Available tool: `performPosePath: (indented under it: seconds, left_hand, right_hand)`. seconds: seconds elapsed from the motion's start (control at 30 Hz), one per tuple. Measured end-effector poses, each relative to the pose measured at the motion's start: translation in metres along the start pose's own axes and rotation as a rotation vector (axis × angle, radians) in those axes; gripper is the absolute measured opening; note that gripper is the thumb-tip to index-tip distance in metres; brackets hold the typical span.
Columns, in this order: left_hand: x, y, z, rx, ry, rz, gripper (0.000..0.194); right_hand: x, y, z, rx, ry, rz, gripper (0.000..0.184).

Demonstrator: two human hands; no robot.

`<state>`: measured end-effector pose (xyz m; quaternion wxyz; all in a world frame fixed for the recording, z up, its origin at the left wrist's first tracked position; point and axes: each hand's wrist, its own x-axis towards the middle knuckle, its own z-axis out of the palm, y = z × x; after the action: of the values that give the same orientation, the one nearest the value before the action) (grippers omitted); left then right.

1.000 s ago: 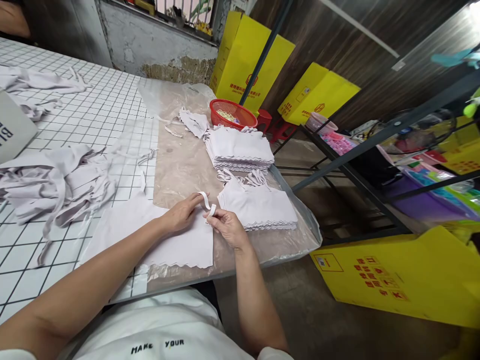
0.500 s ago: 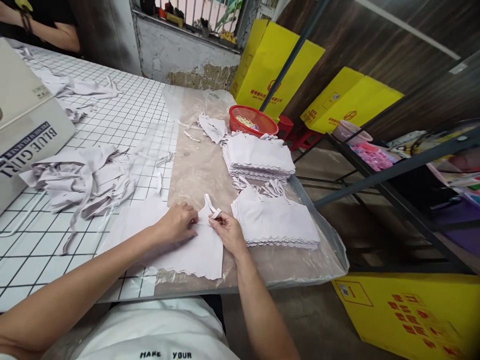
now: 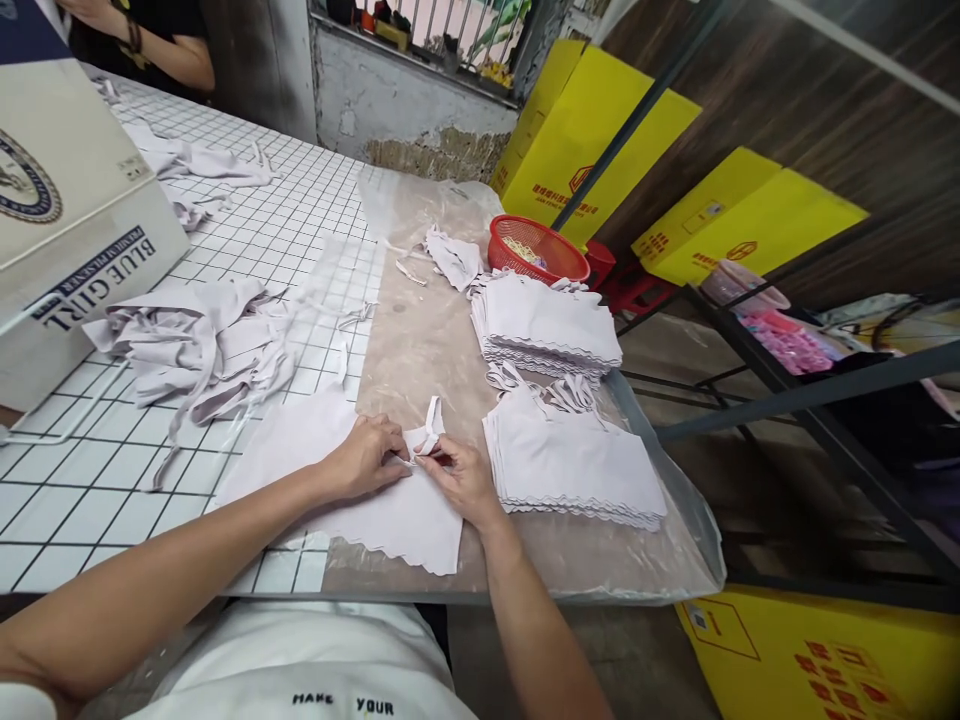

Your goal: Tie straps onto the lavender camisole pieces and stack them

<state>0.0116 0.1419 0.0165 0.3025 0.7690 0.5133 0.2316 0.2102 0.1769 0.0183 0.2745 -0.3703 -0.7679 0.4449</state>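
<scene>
A pale lilac strappy top (image 3: pixel 412 525) lies flat before me, its scalloped hem towards my body. My left hand (image 3: pixel 373 455) is closed, fingertips pinching the top's upper edge. Just to its right, my right hand (image 3: pixel 459 480) pinches the same edge at the base of a shoulder strap (image 3: pixel 433 420), which loops up above the fingers. Both hands' fingertips nearly meet, partly hiding the cloth between them. Beside my right hand sits a neat stack of matching tops (image 3: pixel 574 460), straps at the far side. Behind it stands a taller stack (image 3: pixel 551 322).
A red plastic basket (image 3: pixel 536 250) stands behind the stacks. Crumpled lilac pieces (image 3: pixel 202 345) and a cardboard box (image 3: pixel 82 220) occupy the left of the gridded table (image 3: pixel 300 210). Metal shelving (image 3: pixel 810 390) and yellow cartons (image 3: pixel 600 130) are at right. A co-worker (image 3: pixel 169 50) is at far left.
My right hand has brought the strap base closer to my left hand, and the top's upper edge is now gathered between them. The camera view has shifted slightly left.
</scene>
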Motion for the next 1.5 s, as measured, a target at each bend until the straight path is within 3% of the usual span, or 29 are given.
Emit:
performPosePath:
  seconds: [0.3, 0.87, 1.17, 1.3, 1.5]
  left_hand:
    - [0.001, -0.006, 0.0, -0.047, 0.005, 0.046, 0.015]
    - [0.001, -0.007, -0.001, -0.057, -0.026, 0.044, 0.02]
    - [0.003, -0.004, -0.002, 0.015, -0.048, 0.051, 0.022]
    - [0.004, 0.0, -0.003, 0.032, -0.06, 0.051, 0.021]
    - [0.005, -0.002, -0.003, -0.038, -0.044, 0.028, 0.023]
  right_hand:
    - [-0.001, 0.003, -0.004, -0.034, -0.06, -0.009, 0.016]
    - [-0.003, 0.0, -0.004, -0.133, -0.047, -0.099, 0.011]
    - [-0.002, -0.004, 0.006, -0.147, -0.001, -0.128, 0.012]
    - [-0.003, -0.006, 0.016, -0.088, 0.098, -0.085, 0.012]
    - [-0.001, -0.001, 0.02, 0.085, 0.153, 0.093, 0.02]
